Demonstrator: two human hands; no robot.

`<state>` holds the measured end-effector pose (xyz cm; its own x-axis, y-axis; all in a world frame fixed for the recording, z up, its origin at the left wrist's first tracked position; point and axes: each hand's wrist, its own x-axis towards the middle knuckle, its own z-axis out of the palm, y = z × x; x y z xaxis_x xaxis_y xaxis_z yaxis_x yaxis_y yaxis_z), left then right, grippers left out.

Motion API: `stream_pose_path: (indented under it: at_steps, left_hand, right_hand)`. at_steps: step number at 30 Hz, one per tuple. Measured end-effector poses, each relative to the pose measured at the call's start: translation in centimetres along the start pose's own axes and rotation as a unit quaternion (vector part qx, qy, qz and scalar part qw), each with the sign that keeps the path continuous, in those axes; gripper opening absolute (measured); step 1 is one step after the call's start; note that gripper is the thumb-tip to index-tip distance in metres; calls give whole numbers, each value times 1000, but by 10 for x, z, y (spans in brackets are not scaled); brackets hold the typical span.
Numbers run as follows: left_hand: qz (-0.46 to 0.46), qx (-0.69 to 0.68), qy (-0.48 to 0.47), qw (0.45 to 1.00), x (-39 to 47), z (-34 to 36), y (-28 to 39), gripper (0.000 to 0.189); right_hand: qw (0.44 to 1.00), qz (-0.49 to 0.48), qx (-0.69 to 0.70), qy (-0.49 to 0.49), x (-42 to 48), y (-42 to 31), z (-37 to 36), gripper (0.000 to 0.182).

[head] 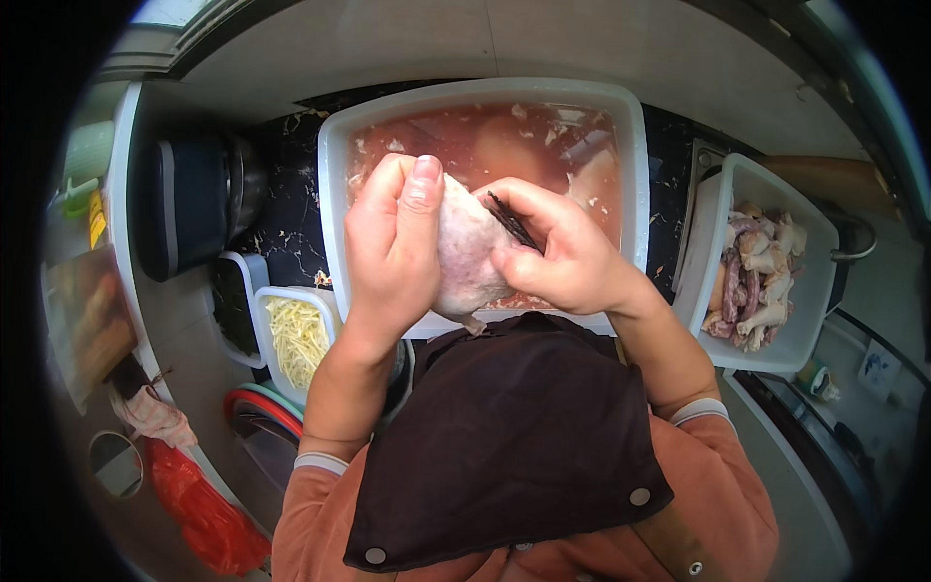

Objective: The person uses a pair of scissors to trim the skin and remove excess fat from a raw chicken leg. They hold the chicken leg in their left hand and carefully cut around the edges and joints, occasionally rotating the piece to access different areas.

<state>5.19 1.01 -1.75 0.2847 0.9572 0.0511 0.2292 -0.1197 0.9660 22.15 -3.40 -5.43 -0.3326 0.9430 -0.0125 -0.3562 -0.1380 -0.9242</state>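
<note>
My left hand grips a pale, plucked piece of raw poultry over the near part of a large white plastic tub. Pinched between the thumb and fingers of my right hand is a small dark tool, perhaps tweezers; its tip lies close to the bird's skin. Reddish water fills much of the tub, with pale scraps floating on it. Larger pale pieces show dimly under the surface. My left fingers are partly hidden behind the poultry.
To the right, another white tub holds raw poultry pieces, near a faucet. A container of pale yellow shreds and a dark-filled container stand left. Behind them sits a dark blue appliance. A wall rises behind the tub.
</note>
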Motion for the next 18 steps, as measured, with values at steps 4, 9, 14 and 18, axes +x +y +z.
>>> stream_pose_path:
  at_steps: [4,9,14,18]
  left_hand:
    - [-37,-19,-2,999,2,1,-2,26]
    - [-24,-8,14,1000,4,2,-6,29]
    - [-30,-46,17,998,3,4,-2,28]
    - [-39,-76,12,996,3,4,-1,28]
  right_hand:
    - [998,21,57,-17,-2,3,-8,38]
    - [997,11,-56,46,-3,-1,3,30]
    - [971,-100,-165,138,-1,14,12,27]
    - [978,-116,-39,170,-4,24,19,26]
